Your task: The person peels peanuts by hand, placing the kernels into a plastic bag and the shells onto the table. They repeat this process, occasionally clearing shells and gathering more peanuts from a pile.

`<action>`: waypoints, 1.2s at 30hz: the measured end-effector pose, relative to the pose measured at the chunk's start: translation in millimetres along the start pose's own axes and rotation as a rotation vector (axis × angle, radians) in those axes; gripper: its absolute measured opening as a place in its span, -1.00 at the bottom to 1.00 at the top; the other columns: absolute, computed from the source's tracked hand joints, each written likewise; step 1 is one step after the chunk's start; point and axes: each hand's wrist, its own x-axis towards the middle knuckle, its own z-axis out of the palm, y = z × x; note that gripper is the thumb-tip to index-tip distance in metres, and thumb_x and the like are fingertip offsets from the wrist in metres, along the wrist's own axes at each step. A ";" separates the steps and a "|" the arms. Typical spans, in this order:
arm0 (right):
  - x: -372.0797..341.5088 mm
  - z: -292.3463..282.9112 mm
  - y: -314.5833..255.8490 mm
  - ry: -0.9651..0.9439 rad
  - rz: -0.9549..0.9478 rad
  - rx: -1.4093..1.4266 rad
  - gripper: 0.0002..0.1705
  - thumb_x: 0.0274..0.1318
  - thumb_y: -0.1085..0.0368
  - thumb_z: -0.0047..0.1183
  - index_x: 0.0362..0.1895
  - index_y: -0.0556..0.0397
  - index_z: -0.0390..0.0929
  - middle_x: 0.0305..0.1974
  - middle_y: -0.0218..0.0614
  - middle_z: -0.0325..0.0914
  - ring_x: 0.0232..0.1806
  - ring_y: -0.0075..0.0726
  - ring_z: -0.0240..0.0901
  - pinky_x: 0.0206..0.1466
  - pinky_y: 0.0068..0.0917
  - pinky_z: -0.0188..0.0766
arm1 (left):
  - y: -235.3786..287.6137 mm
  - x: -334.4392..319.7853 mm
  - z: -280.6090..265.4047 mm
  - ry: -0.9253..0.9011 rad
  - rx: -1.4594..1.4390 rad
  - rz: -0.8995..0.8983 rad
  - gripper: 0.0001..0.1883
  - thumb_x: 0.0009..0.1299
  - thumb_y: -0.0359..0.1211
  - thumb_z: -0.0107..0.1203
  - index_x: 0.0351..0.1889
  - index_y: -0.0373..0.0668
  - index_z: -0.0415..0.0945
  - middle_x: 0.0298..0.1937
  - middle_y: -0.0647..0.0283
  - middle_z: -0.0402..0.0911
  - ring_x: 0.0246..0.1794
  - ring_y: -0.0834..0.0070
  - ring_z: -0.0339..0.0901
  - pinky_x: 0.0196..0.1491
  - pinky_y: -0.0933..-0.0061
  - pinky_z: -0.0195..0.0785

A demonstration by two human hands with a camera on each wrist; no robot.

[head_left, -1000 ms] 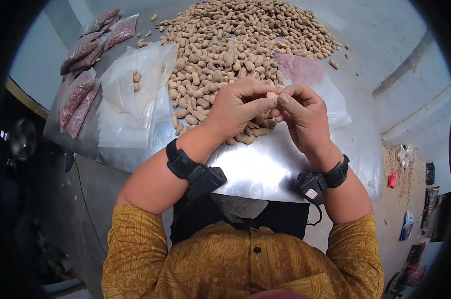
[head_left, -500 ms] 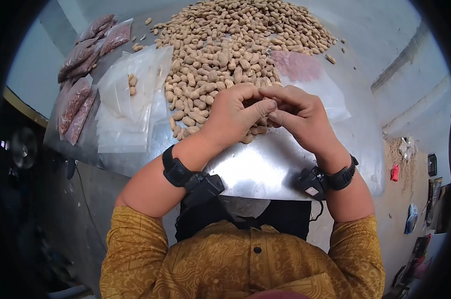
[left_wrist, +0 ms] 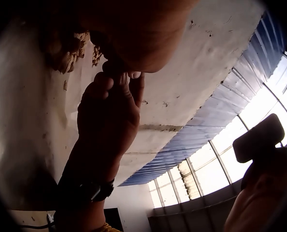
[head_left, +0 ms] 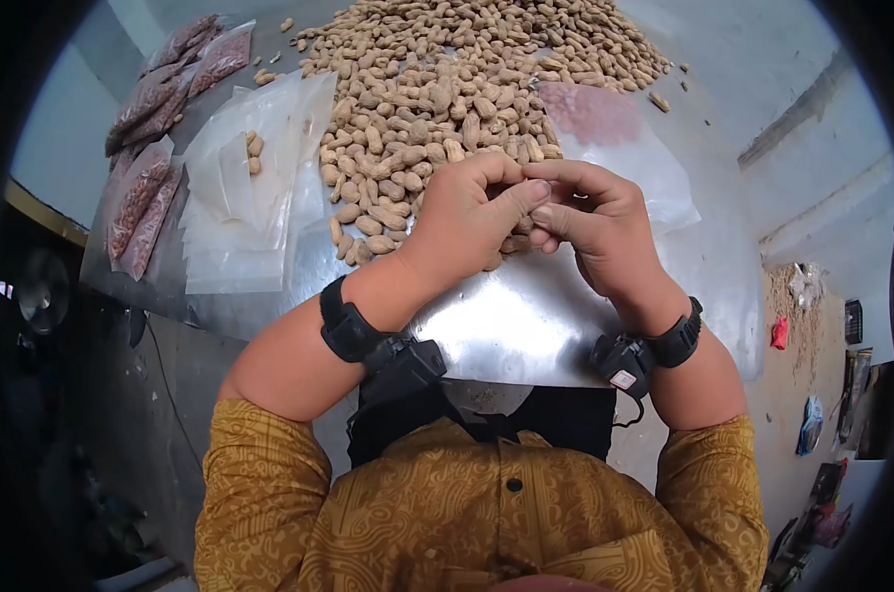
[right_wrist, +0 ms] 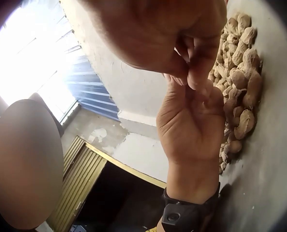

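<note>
Bags of reddish kernels [head_left: 139,202] lay leftmost, then flat plastic bags [head_left: 228,259]; unshelled peanuts [head_left: 422,104] were heaped just beyond the left hand [head_left: 469,215], whose bent fingers met those of the right hand [head_left: 610,225]; I couldn't tell what either pinched.

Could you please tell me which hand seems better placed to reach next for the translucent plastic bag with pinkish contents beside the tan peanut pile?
The right hand, probably: the translucent plastic bag with pinkish contents lies just beyond it, while the left hand is farther off, before the tan peanut pile.
</note>
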 end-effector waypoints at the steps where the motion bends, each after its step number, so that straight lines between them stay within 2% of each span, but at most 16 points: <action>1: 1.0 0.4 3.5 0.008 0.012 0.080 -0.67 0.01 0.52 0.05 -0.06 0.18 0.51 -0.43 -0.33 0.49 -0.50 -0.55 0.46 -0.41 -0.66 0.45 | -4.9 1.8 -0.6 -0.017 -0.098 -0.002 -0.83 0.38 -0.38 0.02 -0.29 -0.34 0.47 -0.42 0.26 0.56 -0.49 0.66 0.51 -0.46 0.67 0.40; 2: 1.7 1.1 6.7 0.015 0.024 0.160 -0.66 0.01 0.52 0.05 -0.05 0.19 0.50 -0.44 -0.33 0.48 -0.49 -0.53 0.47 -0.41 -0.66 0.45 | -8.1 3.1 -1.2 -0.033 -0.197 -0.006 -0.83 0.38 -0.38 0.01 -0.29 -0.34 0.47 -0.42 0.27 0.56 -0.49 0.66 0.51 -0.45 0.67 0.40; 3: 1.7 1.9 8.8 0.022 0.029 0.194 -0.66 0.01 0.53 0.06 -0.04 0.20 0.49 -0.43 -0.33 0.48 -0.48 -0.51 0.48 -0.40 -0.66 0.46 | -6.6 3.1 -2.6 -0.016 -0.168 -0.079 -0.83 0.38 -0.38 0.01 -0.31 -0.33 0.48 -0.43 0.29 0.55 -0.49 0.68 0.49 -0.44 0.69 0.38; 9: 0.5 7.2 18.9 0.065 0.027 0.359 -0.63 0.03 0.54 0.05 0.00 0.23 0.44 -0.40 -0.30 0.47 -0.45 -0.45 0.52 -0.38 -0.65 0.50 | -3.9 1.1 1.2 0.022 -0.157 0.017 -0.83 0.38 -0.37 0.01 -0.36 -0.30 0.49 -0.45 0.33 0.54 -0.53 0.74 0.43 -0.47 0.72 0.34; 12: 0.0 9.4 20.1 0.086 0.030 0.431 -0.63 0.04 0.55 0.04 0.00 0.25 0.42 -0.39 -0.29 0.47 -0.45 -0.43 0.52 -0.38 -0.64 0.51 | -6.9 2.7 4.3 0.069 -0.146 0.059 -0.82 0.37 -0.35 0.03 -0.38 -0.29 0.47 -0.56 0.31 0.55 -0.65 0.73 0.44 -0.69 0.73 0.21; 15: -0.1 11.8 19.2 0.098 0.031 0.493 -0.63 0.04 0.56 0.03 0.00 0.26 0.41 -0.40 -0.28 0.47 -0.45 -0.41 0.53 -0.38 -0.63 0.52 | -6.4 1.9 2.3 0.068 -0.151 -0.010 -0.84 0.37 -0.37 0.03 -0.37 -0.29 0.48 -0.53 0.31 0.55 -0.62 0.73 0.45 -0.61 0.74 0.28; 21: -0.3 12.4 22.1 0.099 0.032 0.591 -0.68 0.07 0.55 0.00 -0.03 0.25 0.39 -0.40 -0.26 0.47 -0.44 -0.38 0.54 -0.41 -0.61 0.54 | -3.5 -0.1 7.0 0.109 -0.092 0.093 -0.84 0.36 -0.36 0.05 -0.36 -0.28 0.49 -0.53 0.34 0.54 -0.59 0.72 0.45 -0.54 0.72 0.30; 27: 4.3 5.4 23.1 0.096 0.079 0.749 -0.72 0.14 0.51 -0.09 -0.02 0.22 0.34 -0.34 -0.22 0.47 -0.39 -0.32 0.54 -0.34 -0.55 0.55 | -10.4 2.7 6.3 0.234 0.002 0.182 -0.84 0.32 -0.37 0.09 -0.30 -0.31 0.54 -0.43 0.32 0.57 -0.43 0.64 0.47 -0.37 0.65 0.33; 30: 6.3 0.9 21.4 0.078 0.126 0.803 -0.74 0.20 0.47 -0.16 -0.01 0.21 0.32 -0.29 -0.22 0.46 -0.27 -0.33 0.51 -0.20 -0.47 0.54 | -8.4 8.8 0.6 0.254 0.304 0.495 -0.87 0.26 -0.42 0.13 -0.28 -0.27 0.57 -0.40 0.27 0.58 -0.41 0.61 0.48 -0.35 0.62 0.34; 33: 7.2 2.5 18.5 0.077 0.144 0.846 -0.76 0.24 0.43 -0.22 -0.02 0.20 0.32 -0.26 -0.22 0.44 -0.20 -0.37 0.46 -0.08 -0.41 0.50 | 4.7 2.5 0.4 0.150 0.389 0.511 -0.84 0.17 -0.47 0.17 -0.27 -0.20 0.60 -0.41 0.26 0.57 -0.41 0.51 0.49 -0.34 0.55 0.36; 36: 6.7 -4.9 26.7 0.008 0.128 0.861 -0.77 0.28 0.40 -0.27 -0.04 0.19 0.33 -0.26 -0.23 0.43 -0.20 -0.40 0.43 -0.06 -0.41 0.48 | -1.9 8.9 -5.0 0.050 0.609 0.675 -0.79 0.10 -0.50 0.20 -0.27 -0.14 0.61 -0.44 0.28 0.55 -0.42 0.43 0.48 -0.32 0.47 0.37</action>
